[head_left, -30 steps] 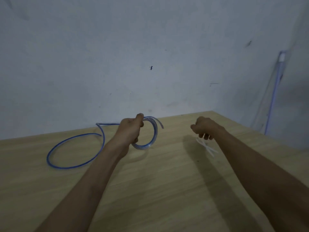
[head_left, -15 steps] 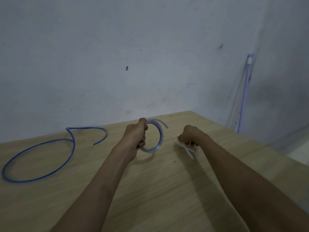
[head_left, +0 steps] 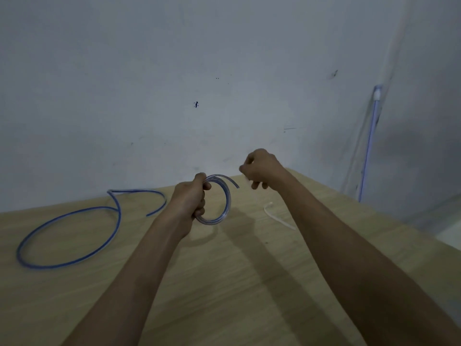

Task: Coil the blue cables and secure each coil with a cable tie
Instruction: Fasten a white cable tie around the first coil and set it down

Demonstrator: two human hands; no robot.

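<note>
Head view: the left hand (head_left: 189, 203) clenches round the blue coil (head_left: 225, 203), held upright above the table (head_left: 224, 283), with its free end poking out at the coil's upper right. Right of the coil, the right hand (head_left: 259, 171) hangs with fingers curled; I cannot tell whether it pinches a tie. One cable tie (head_left: 278, 216) lies below right of the coil, and the second blue cable (head_left: 74, 233) sprawls to its left. The springy coil may burst open if the grip slackens during threading.

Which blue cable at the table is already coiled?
The cable in the left hand, wound into a small ring; the loose cable sprawls on the table.
</note>
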